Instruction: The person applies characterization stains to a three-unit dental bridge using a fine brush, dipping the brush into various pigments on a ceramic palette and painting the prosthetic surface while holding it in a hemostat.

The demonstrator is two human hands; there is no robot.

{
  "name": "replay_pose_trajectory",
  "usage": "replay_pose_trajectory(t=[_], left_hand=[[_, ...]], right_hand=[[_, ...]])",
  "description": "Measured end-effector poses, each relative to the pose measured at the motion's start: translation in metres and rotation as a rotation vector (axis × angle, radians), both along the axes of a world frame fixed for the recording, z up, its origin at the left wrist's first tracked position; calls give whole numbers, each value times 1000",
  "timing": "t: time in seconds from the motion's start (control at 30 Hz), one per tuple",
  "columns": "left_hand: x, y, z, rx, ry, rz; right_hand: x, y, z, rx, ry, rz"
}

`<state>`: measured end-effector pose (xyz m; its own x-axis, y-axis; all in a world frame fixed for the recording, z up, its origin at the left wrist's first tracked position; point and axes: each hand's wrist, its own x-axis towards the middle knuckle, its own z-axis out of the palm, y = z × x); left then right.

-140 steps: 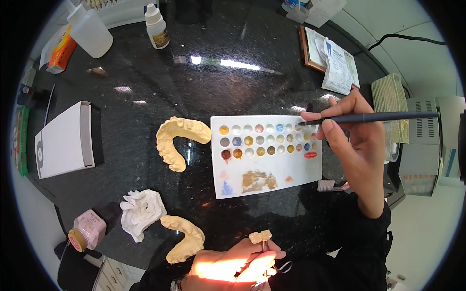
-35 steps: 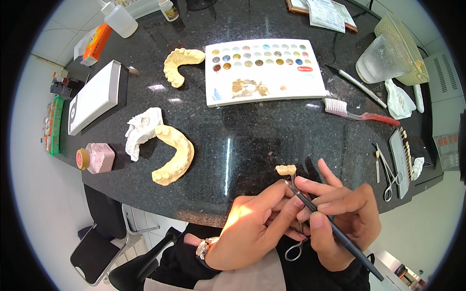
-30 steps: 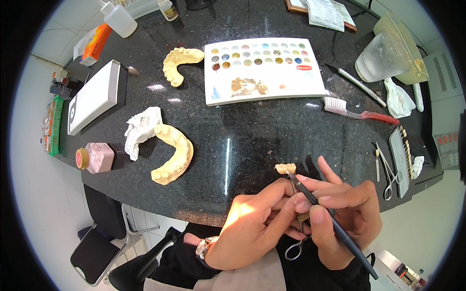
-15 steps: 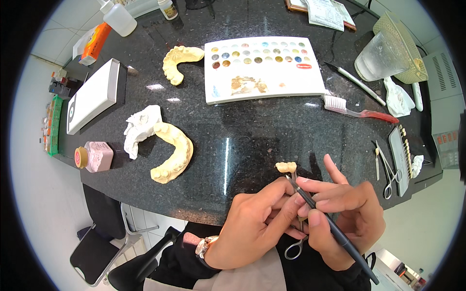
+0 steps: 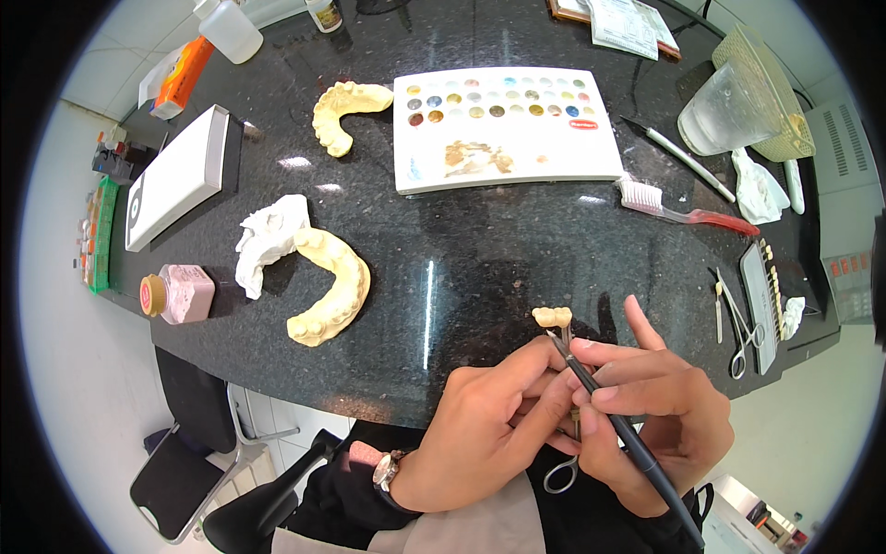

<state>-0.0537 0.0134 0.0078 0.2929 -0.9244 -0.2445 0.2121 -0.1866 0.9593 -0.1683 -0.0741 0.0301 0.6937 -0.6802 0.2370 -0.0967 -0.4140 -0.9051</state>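
My left hand [image 5: 484,429] is closed round a pair of metal locking forceps [image 5: 548,483], whose ring handle shows below the fingers. At the forceps' far end a small cream dental bridge [image 5: 552,317] of joined tooth crowns stands above my fingertips. Pen-fashion, my right hand [image 5: 678,402] grips a fine black-handled brush [image 5: 651,462]. The brush's pointed tip is just below the crowns; whether it touches them I cannot tell. Both hands meet at the fingers, and the middle of the forceps is hidden between them.
Across the dark stone bench lie a white stain palette [image 5: 508,138], plaster jaw models [image 5: 346,286], crumpled tissue [image 5: 269,242], a jar of pink powder [image 5: 189,294] and a white box [image 5: 180,180]. Rightward are a toothbrush [image 5: 683,212], a cup [image 5: 724,111], scissor-like forceps [image 5: 738,342] and a tooth shade guide [image 5: 761,295].
The bridge has moved slightly right and turned a little. The brush has shifted a touch, its tip still near the crowns. Both hands keep their grips.
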Motion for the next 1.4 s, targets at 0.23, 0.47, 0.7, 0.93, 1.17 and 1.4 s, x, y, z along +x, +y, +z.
replay_pose_trajectory(t=[0.23, 0.47, 0.7, 0.93, 1.17, 1.4], left_hand=[[1, 1, -1, -51, -70, -33], [2, 0, 0, -56, -46, -31], [1, 1, 0, -41, -76, -15], [1, 0, 1, -32, 2, -14], [1, 0, 1, -38, 54, -34], [1, -1, 1, -34, 76, -45]], right_hand=[[-3, -6, -1, -68, 43, 67], [-2, -4, -2, -53, 16, 32], [-5, -6, -1, -83, 41, 61], [3, 2, 2, -9, 20, -72], [0, 3, 2, 14, 14, -71], [4, 3, 1, 22, 8, -125]])
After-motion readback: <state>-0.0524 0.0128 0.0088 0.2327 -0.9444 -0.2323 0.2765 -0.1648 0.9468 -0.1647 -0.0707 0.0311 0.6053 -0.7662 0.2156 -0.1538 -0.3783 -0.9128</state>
